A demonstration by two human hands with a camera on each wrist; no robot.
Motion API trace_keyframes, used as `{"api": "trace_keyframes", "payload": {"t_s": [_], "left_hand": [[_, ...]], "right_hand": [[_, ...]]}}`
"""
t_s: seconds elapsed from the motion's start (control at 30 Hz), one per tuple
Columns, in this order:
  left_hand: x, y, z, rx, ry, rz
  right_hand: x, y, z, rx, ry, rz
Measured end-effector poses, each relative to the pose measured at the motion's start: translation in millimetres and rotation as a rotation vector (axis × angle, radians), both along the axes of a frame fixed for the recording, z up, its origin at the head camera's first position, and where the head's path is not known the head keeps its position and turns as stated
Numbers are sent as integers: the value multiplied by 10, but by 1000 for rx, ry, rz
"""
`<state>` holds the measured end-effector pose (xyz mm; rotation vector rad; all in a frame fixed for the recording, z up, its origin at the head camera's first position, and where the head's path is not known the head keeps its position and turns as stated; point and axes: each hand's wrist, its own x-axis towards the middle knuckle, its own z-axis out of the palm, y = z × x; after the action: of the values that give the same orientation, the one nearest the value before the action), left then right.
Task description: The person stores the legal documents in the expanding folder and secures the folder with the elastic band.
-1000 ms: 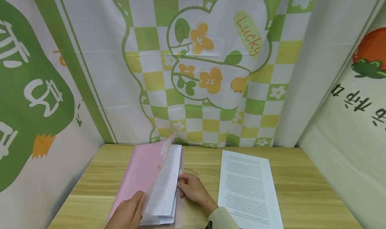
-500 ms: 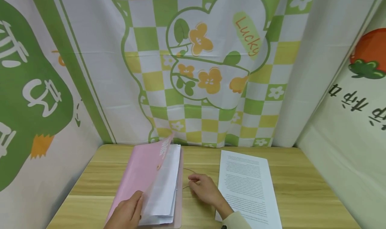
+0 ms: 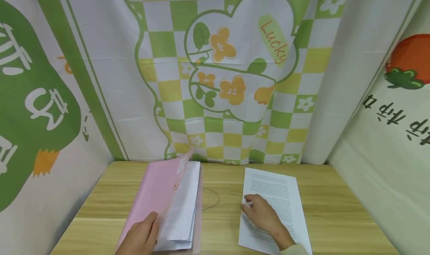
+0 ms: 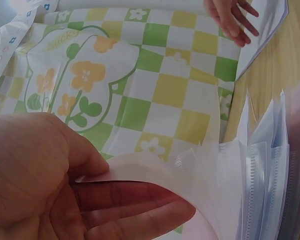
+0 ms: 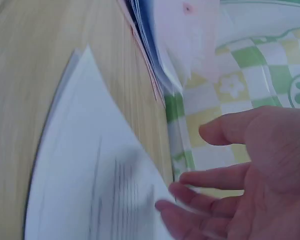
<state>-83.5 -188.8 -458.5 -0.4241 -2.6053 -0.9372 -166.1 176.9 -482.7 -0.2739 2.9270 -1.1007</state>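
Note:
A pink folder (image 3: 152, 189) lies on the left part of the table, its translucent cover lifted partway. My left hand (image 3: 140, 235) pinches the cover's near free edge between thumb and fingers, as the left wrist view also shows. Under the cover sit white papers (image 3: 184, 210) in clear plastic sleeves (image 4: 255, 185). On the right lies a stack of printed sheets (image 3: 273, 187). Over its left half is my right hand (image 3: 263, 214), fingers loosely bent and spread, holding nothing; the right wrist view has the fingertips close over the paper's edge.
A thin elastic cord (image 3: 218, 201) loops out from the folder's right side onto the wooden table (image 3: 223, 225). A checked, flower-printed curtain (image 3: 215, 131) hangs right behind the table's back edge, with printed cloth walls (image 3: 379, 165) on both sides.
My right hand has left the folder's right edge, passed over the cord and moved right to the printed sheets. The left hand keeps holding the cover up in about the same place.

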Motion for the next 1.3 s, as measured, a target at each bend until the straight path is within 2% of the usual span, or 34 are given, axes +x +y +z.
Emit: {"api": "trace_keyframes", "payload": {"t_s": [0.13,0.33,0.4,0.53,0.63,0.73,0.87,1.03,1.13,1.3], "left_hand": [[-4,25,-6,18,-32,-3],[-6,40,-5,15,-60,3],[-2,41,0,15,-91,6],[7,27,11,42,-177,-1],[6,22,10,57,-208,-14],[-1,21,4,71,-217,-33],[-9,28,-5,81,-203,-47],[-2,24,4,72,-204,-40],[4,20,10,68,-219,-30],[6,27,-5,65,-205,-21]], "right_hand": [[81,321,38,132,-63,-97],[121,829,54,320,-31,-172],[143,961,54,343,-46,-188],[190,1119,19,333,-116,-214],[222,1169,-20,287,-166,-216],[231,1179,-55,254,-211,-231],[226,1172,-88,275,-240,-253],[219,1157,-89,287,-238,-257],[205,1161,-88,310,-206,-242],[202,1154,-73,341,-161,-229]]}}
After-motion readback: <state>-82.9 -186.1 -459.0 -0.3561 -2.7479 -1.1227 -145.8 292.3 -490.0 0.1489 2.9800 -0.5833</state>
